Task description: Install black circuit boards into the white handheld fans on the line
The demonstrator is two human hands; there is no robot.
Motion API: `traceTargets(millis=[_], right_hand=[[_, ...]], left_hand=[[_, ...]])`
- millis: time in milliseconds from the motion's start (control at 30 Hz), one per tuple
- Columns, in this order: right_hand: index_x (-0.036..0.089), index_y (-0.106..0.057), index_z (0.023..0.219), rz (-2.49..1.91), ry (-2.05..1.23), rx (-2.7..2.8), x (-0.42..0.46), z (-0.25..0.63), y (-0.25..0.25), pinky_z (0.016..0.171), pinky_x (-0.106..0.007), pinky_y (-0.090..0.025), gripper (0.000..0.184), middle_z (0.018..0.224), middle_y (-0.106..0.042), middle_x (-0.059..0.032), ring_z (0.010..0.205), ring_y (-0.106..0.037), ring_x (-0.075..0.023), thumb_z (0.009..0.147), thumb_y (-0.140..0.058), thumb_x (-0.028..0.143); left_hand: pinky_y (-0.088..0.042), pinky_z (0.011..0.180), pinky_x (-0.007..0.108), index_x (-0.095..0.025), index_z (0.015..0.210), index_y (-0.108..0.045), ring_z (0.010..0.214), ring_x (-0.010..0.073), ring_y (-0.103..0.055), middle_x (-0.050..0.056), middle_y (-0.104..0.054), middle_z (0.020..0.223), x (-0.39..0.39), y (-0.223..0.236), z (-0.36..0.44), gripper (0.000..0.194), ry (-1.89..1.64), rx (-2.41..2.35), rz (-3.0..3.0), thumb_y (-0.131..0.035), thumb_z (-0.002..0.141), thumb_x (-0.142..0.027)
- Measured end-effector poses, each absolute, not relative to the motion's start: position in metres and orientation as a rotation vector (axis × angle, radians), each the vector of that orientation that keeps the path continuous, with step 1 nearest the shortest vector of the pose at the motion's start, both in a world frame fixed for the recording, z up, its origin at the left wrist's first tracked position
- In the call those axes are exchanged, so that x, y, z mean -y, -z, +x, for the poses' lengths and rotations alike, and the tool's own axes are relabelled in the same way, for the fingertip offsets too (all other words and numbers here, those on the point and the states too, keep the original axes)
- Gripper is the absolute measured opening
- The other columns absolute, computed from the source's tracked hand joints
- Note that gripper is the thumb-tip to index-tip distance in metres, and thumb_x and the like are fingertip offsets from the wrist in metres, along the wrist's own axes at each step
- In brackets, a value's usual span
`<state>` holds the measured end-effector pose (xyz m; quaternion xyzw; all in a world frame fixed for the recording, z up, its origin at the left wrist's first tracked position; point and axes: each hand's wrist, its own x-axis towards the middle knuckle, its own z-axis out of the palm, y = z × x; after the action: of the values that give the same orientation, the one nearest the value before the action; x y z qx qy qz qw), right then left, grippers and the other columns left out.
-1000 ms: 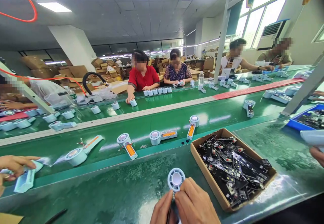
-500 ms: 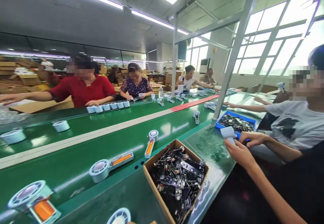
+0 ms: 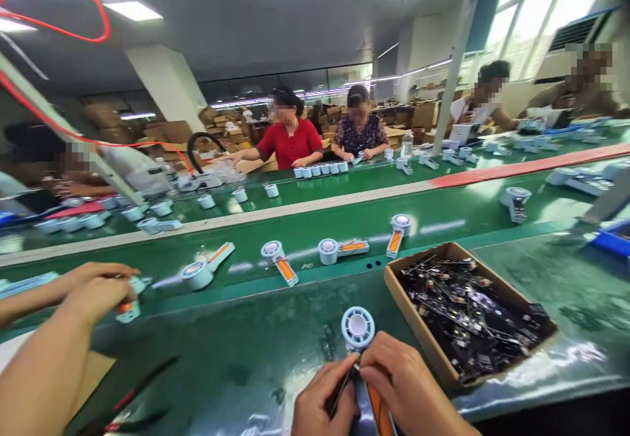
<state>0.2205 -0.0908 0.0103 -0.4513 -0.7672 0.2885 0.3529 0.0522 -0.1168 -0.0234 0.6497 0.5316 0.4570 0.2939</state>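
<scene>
In the head view, a light-blue handheld fan lies at the bottom centre, its round grille up and its open handle toward me. An orange battery shows in the handle. My left hand is closed at the handle's left side, pinching a thin dark circuit board that it partly hides. My right hand bends over the handle from the right, fingers closed near the neck of the fan. Both sets of fingertips meet just below the grille; whatever small part lies between them is hidden.
Right of my hands stands a cardboard box of circuit boards. Several open fans lie along the green conveyor. At left, a co-worker's hands work on another fan, near dark-handled tools. Other people sit opposite.
My view has swung left. Both my hands and the fan they work on now show fully; before, only the fan's grille edge and fingertips showed at the bottom. The co-worker at right has left view.
</scene>
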Motion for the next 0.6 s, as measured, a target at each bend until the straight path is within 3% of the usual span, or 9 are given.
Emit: traceTargets(millis=[200, 400, 600], right_hand=[[0.02, -0.06, 0.079, -1.185, -0.847, 2.046, 0.088, 0.238, -0.012, 0.07, -0.026, -0.045, 0.021, 0.084, -0.063, -0.0012, 0.078, -0.062, -0.0156, 0.096, -0.049, 0.011], [0.02, -0.057, 0.076, -1.212, -0.832, 2.018, 0.09, 0.23, -0.011, 0.066, -0.026, -0.044, 0.022, 0.08, -0.062, -0.0007, 0.074, -0.062, -0.0159, 0.092, -0.049, 0.008], [0.02, -0.054, 0.072, -1.218, -0.821, 2.089, 0.088, 0.23, -0.017, 0.066, -0.025, -0.046, 0.025, 0.08, -0.063, -0.0021, 0.074, -0.063, -0.0159, 0.092, -0.047, 0.007]], left_hand=[[-0.061, 0.084, 0.029, -0.029, 0.116, -0.077, 0.068, 0.0149, -0.072, 0.003, -0.079, 0.086, 0.116, 0.018, 0.057, 0.042, -1.104, -1.395, 1.687, -0.055, 0.084, -0.012], [-0.06, 0.09, 0.025, -0.027, 0.126, -0.07, 0.098, 0.0172, -0.075, 0.005, -0.079, 0.111, 0.117, 0.012, 0.049, 0.051, -1.076, -1.281, 1.965, -0.053, 0.085, -0.002], [-0.06, 0.086, 0.022, -0.025, 0.125, -0.07, 0.097, 0.016, -0.076, 0.004, -0.079, 0.11, 0.115, 0.008, 0.048, 0.054, -1.058, -1.242, 2.01, -0.052, 0.082, 0.002]])
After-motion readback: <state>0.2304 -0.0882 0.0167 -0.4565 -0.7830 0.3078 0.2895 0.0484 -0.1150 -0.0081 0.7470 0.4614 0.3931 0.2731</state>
